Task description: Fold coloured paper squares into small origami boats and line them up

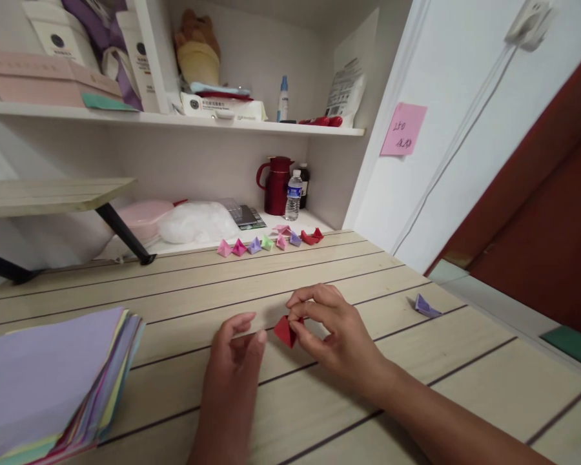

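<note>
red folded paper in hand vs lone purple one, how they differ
The red folded paper is pinched by the right hand; the lone purple paper lies on the table. The red one is between the hands, the purple one near the right edge. Both are folded.

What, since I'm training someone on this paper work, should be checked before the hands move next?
1. Red origami piece gripped: ok, pinched in the right hand's fingertips.
2. Left hand free: ok, beside the piece, nothing visible in it.
3. Red piece's folds all crisp: cannot tell, fingers cover part.
4. Row of small origami boats apart from both hands: ok, beyond them.
5. Lone purple origami piece in that row: not ok, lying off to the right.
6. Coloured paper stack squared: not ok, edges fanned.
</note>
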Demonstrator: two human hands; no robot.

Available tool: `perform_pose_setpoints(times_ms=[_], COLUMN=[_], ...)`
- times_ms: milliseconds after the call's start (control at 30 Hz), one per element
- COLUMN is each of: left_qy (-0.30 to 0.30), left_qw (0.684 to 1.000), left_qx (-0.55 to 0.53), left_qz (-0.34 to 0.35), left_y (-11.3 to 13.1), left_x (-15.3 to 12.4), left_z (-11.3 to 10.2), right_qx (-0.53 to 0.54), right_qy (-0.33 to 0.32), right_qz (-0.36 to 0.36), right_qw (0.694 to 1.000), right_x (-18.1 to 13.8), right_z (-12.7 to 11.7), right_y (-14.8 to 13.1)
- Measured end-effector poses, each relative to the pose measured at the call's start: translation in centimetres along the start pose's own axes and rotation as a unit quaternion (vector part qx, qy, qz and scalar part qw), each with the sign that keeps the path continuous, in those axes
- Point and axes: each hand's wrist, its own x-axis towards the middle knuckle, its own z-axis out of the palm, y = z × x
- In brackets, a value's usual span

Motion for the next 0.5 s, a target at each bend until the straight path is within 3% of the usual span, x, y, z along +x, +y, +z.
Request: perform_pose_setpoints(times_ms=[133, 200, 333, 500], left_qy=[0.016, 0.017, -0.021, -0.006], left_qw=[0.966, 0.944, 0.913, 0.899], left_qx=[0.138, 0.172, 0.226, 0.258], left_qz=[0.218, 0.281, 0.339, 0.354], left_y=[-0.7, -1.2, -1.6, -1.2], left_x=[0.5, 0.7, 0.8, 0.7], left_z=[0.3, 0.6, 0.7, 0.8], right_qx=[0.002, 0.007, 0.014, 0.018], right_qy=[-0.02, -0.031, -0.042, -0.054], right_qz=[0.0, 0.008, 0.009, -0.005], right_qw=[1.0, 0.999, 0.999, 0.998], right_x=[-0.1, -0.1, -0.3, -0.5], right_z=[0.2, 0.4, 0.9, 1.1], right_y=[0.0, -0.1, -0.3, -0.4])
